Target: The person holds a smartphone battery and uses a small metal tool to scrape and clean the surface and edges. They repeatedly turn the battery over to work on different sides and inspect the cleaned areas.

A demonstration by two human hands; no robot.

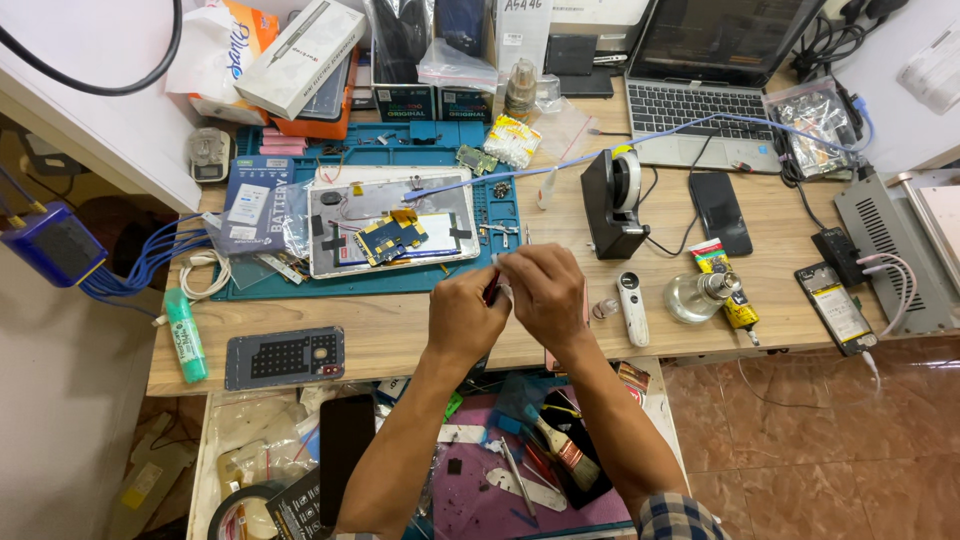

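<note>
Left hand: the left hand (466, 312) is curled shut, its grip pinching a thin red-handled tool (492, 288) that pokes up between the fingers.
Right hand: the right hand (545, 290) meets the left above the front edge of the counter (400, 325); its fingertips are pressed together on a small white piece (503, 262), too small to identify.
Where the tool is: held in the air between both hands, just in front of the teal work mat (400, 280), not resting on anything.
On the mat: an opened tablet-like device (392, 232) lies face down with a blue and yellow board (388, 238) exposed in its middle.
Right of the hands: a white handheld magnifier (632, 305) lies near, a black tape dispenser (612, 205) stands behind it, and a glass bottle (695, 296) and yellow glue tube (725, 290) lie further right.
Left of the hands: a green marker-like tube (185, 335) and a grey phone back panel (285, 357) lie well apart from them.
Below: an open drawer holds a brush (560, 445) and small tools on a purple mat (480, 495).
</note>
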